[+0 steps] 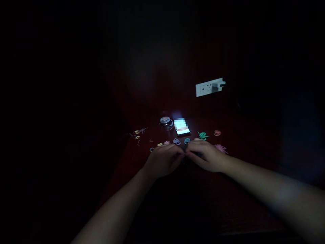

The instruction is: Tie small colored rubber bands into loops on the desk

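My left hand [166,159] and my right hand [204,154] meet fingertip to fingertip low over the dark red table. Both are closed in a pinch; whatever lies between the fingers is too small and dim to make out. Just beyond them lie small piles of coloured bands: purple bands [176,141], blue bands [187,141], pink bands [167,142] and a yellow band [159,144]. Green bands [202,136] rest past my right hand, with orange bands [217,133] farther right. A pink-purple heap [221,148] sits beside my right wrist, partly covered by it.
A lit phone [182,127] stands out at the back of the table [157,193], next to a round lidded jar [166,123]. Loose yellow and purple bits [138,133] are scattered at left. On the wall is a white socket plate [208,87] with a plug in it. Surroundings are very dark.
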`<state>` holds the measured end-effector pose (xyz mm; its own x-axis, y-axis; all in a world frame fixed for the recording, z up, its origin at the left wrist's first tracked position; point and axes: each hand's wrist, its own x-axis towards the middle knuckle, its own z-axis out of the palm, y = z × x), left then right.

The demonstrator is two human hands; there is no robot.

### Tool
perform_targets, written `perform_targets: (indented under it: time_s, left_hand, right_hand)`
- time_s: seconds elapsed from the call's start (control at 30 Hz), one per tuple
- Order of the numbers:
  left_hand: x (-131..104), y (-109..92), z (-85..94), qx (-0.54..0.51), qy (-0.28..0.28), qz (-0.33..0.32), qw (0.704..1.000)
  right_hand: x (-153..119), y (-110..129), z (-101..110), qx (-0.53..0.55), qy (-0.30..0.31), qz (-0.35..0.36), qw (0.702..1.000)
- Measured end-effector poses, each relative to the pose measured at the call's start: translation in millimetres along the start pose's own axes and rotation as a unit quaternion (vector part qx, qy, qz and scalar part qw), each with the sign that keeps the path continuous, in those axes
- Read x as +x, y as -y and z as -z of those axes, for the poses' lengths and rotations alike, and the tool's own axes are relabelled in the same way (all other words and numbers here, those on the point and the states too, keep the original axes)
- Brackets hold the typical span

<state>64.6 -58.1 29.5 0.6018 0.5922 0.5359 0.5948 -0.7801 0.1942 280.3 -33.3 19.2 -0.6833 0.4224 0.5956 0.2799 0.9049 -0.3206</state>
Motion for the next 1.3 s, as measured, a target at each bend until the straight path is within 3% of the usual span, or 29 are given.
perform_targets:
  time_s: [0.43,0.63,0.83,1.3]
  left_hand:
    - [-4.6,6.6,2.3,0.002,-0.016,-0.007,1.0]
    - [-4.1,6.5,2.6,0.004,-0.016,-0.009,1.0]
    - [-2.3,2.3,1.2,0.002,-0.005,-0.012,1.0]
    - [-3.8,6.6,2.0,-0.001,-0.003,-0.007,1.0]
  right_hand:
    - [-0.4,-3.5,2.1,-0.002,-0.011,0.008,1.0]
    - [-2.2,-5.8,4.6,0.009,-0.062,-0.017,0.998]
    - [-2.3,-1.6,0.3,0.032,-0.008,-0.037,0.999]
    - [-2.6,-3.8,-0.3,0.018,-0.002,-0.006,1.0]
